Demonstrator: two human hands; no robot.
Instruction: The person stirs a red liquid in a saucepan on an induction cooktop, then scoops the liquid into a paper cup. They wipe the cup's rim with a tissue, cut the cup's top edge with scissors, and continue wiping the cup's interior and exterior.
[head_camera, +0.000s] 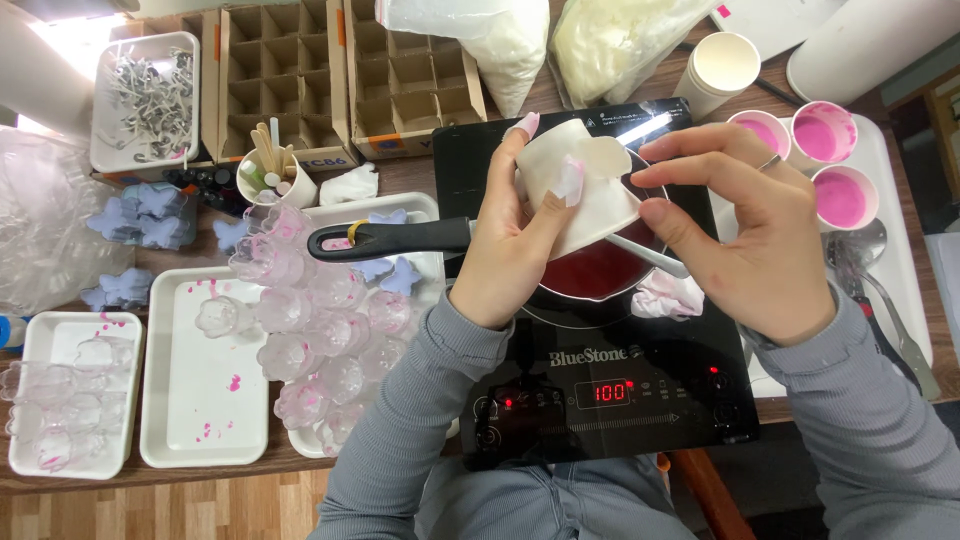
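My left hand (510, 255) grips a white paper cup (585, 190), squeezed and tilted on its side above a small pot of red liquid (598, 270). My right hand (745, 230) holds the cup's far side with fingertips at its rim. The pot sits on a black induction cooker (600, 390) with a lit red display, its black handle (390, 238) pointing left. A crumpled pink-stained tissue (668, 296) lies on the cooker beside the pot.
Three cups of pink liquid (822, 132) stand on a white tray (895, 240) at right, with spoons (870, 270). Left are white trays (205, 400) and several clear flower-shaped moulds (320, 330). Cardboard dividers (350, 70), bags of white flakes (500, 40) and a cup stack (718, 70) line the back.
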